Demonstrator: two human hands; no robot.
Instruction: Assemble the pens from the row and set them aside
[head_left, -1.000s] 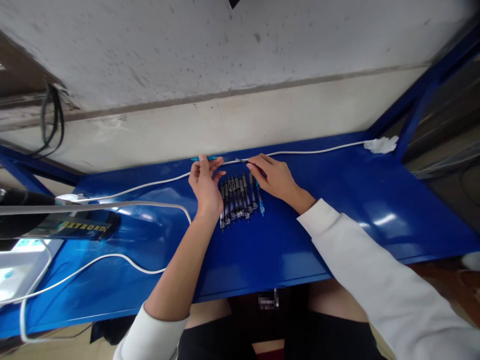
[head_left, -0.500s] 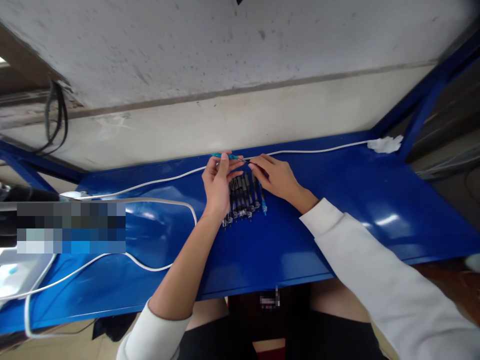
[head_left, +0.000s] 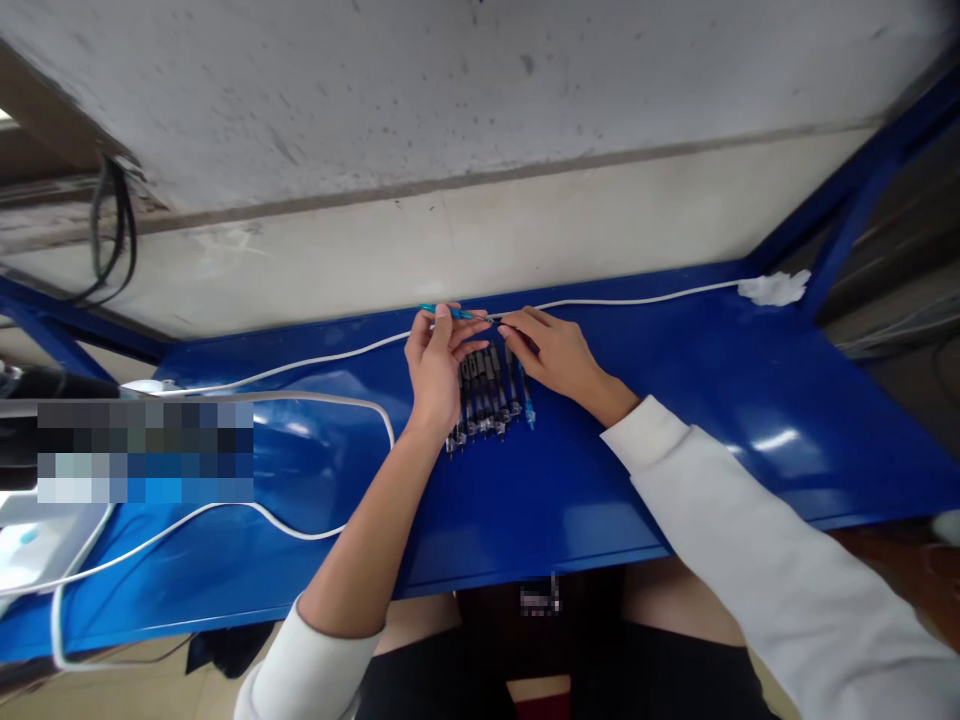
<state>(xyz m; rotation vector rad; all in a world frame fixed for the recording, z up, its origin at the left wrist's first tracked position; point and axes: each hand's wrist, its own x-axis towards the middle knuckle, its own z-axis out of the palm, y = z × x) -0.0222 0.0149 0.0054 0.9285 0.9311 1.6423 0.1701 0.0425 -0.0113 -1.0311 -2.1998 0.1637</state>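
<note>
My left hand (head_left: 435, 375) is closed around a light-blue pen (head_left: 463, 314), held almost level above the back of the table, thumb on top. The pen's thin end points right, toward my right hand (head_left: 556, 355). Thumb and forefinger of that hand pinch a small dark piece at the pen's thin end; its exact kind is too small to tell. Just below both hands, several black pens (head_left: 489, 392) with clear ends lie side by side, partly covered by my left hand. At the right of this row lies another pen with a blue end (head_left: 530, 413).
The blue table (head_left: 525, 500) meets a wall (head_left: 480, 240) at the back. A white cable (head_left: 322, 362) runs along the rear edge to a white crumpled wrap (head_left: 776, 289). More white cable (head_left: 300, 538) loops at left, near a white container (head_left: 30, 545). Blue frame posts (head_left: 862, 190) stand at the sides.
Hardly anything differs. Both hands keep their hold on the pen and the dark piece, with only slight finger movement; the view has shifted a little.
</note>
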